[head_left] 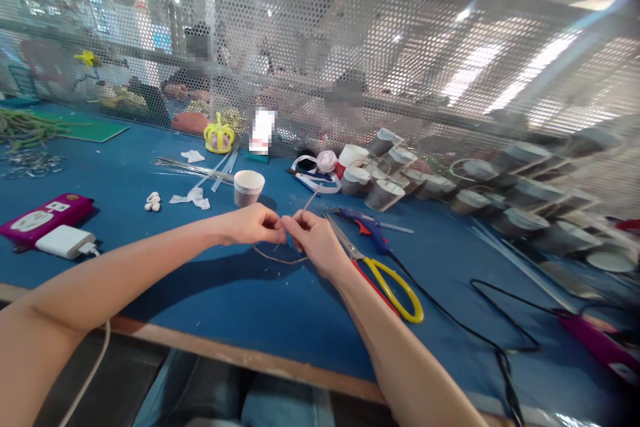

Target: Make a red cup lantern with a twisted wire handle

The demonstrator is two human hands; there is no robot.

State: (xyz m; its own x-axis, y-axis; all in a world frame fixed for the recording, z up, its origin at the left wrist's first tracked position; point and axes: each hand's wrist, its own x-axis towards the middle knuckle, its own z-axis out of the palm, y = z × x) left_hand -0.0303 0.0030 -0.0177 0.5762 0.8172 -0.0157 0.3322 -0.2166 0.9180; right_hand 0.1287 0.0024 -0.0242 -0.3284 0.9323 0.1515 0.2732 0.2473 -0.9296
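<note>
My left hand point(256, 223) and my right hand point(317, 240) meet above the blue tabletop, thumbs and fingertips pinched close together. Between them they grip a thin brownish cord point(280, 259), which curves in a loop below the fingers. One stiff end pokes up past my right hand. Whether it is twine or covered wire I cannot tell. Just behind my left hand stands a small white-rimmed grey cup point(249, 188). Yellow-and-red-handled scissors point(395, 287) lie beside my right forearm, and a blue glue gun point(367, 227) rests beyond them.
Many grey cups with loop handles point(385, 193) crowd the right side. A purple power strip point(47, 220) with a white charger point(65, 240) sits left. Black cable point(440, 310) trails at right. Wire bundles point(193, 170) and a yellow crown-shaped piece point(219, 137) lie behind, before a perforated screen.
</note>
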